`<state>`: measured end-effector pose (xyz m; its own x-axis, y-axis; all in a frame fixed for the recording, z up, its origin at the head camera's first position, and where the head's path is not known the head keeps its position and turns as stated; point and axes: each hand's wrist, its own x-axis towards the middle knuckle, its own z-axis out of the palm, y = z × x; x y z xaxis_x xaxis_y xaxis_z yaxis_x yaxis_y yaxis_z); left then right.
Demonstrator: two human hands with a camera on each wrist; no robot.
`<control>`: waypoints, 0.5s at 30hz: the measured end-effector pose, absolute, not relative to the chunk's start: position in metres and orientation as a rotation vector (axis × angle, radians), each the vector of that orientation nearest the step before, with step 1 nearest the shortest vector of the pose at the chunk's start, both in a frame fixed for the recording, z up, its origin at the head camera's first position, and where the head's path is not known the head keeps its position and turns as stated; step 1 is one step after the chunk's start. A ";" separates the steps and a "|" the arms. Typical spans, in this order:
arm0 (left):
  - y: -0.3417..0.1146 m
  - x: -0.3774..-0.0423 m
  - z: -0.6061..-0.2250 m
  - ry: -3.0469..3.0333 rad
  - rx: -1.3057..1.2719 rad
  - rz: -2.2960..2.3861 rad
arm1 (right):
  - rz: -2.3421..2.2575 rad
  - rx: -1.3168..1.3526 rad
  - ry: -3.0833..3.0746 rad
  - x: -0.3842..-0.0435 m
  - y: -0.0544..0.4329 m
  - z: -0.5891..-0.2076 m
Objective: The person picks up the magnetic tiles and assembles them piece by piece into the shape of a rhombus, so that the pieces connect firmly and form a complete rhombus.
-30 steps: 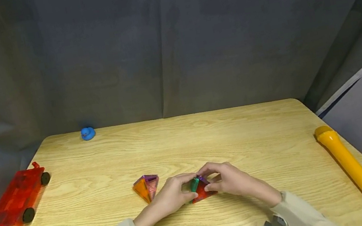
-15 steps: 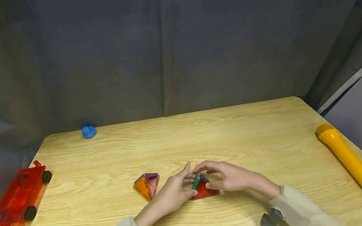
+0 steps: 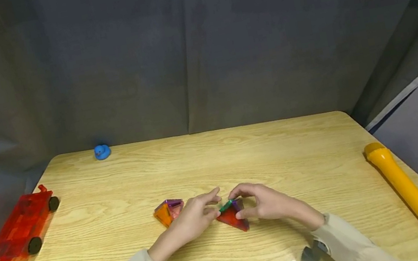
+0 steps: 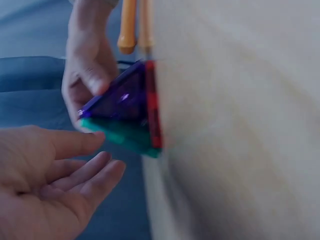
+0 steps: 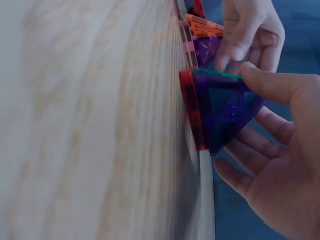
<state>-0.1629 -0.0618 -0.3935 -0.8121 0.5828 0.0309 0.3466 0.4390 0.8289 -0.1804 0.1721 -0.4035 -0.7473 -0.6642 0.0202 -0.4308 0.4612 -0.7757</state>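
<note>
A small pyramid of see-through magnetic tiles stands at the front middle of the table, with a red triangle tile (image 3: 233, 219) as its base. A green triangle tile (image 4: 125, 136) and a purple triangle tile (image 4: 122, 97) lean together above it. My right hand (image 3: 265, 202) holds the pyramid by its purple side, thumb and fingers around the upper part. Close beside the green tile is my left hand (image 3: 193, 219), its fingers loosely extended with nothing in them. Partly behind that hand lies another tile shape of orange, pink and purple pieces (image 3: 162, 214).
On the wooden table (image 3: 271, 152) a red wheeled car base (image 3: 20, 226) sits at the left edge. A blue rubber duck (image 3: 102, 152) is at the back left. Along the right edge lies a yellow tube-shaped piece (image 3: 409, 193). Dark cloth (image 3: 186, 50) hangs behind.
My left hand has let go of the green tile and drawn slightly left. The pyramid has turned, its red base now pointing toward the front right. My right hand has stayed at the purple side.
</note>
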 end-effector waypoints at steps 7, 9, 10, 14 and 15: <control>-0.080 -0.165 -0.374 2.567 0.916 1.308 | -1.173 -0.940 2.453 -0.180 0.175 -0.405; -0.088 -0.167 -0.368 2.613 0.932 1.311 | -1.169 -0.932 2.459 -0.180 0.175 -0.406; -0.092 -0.168 -0.366 2.635 0.933 1.314 | -1.165 -0.924 2.463 -0.180 0.175 -0.406; -0.113 -0.172 -0.360 2.697 0.870 1.304 | -1.160 -0.912 2.464 -0.181 0.175 -0.407; -0.118 -0.173 -0.360 2.705 0.844 1.292 | -1.155 -0.915 2.466 -0.181 0.175 -0.407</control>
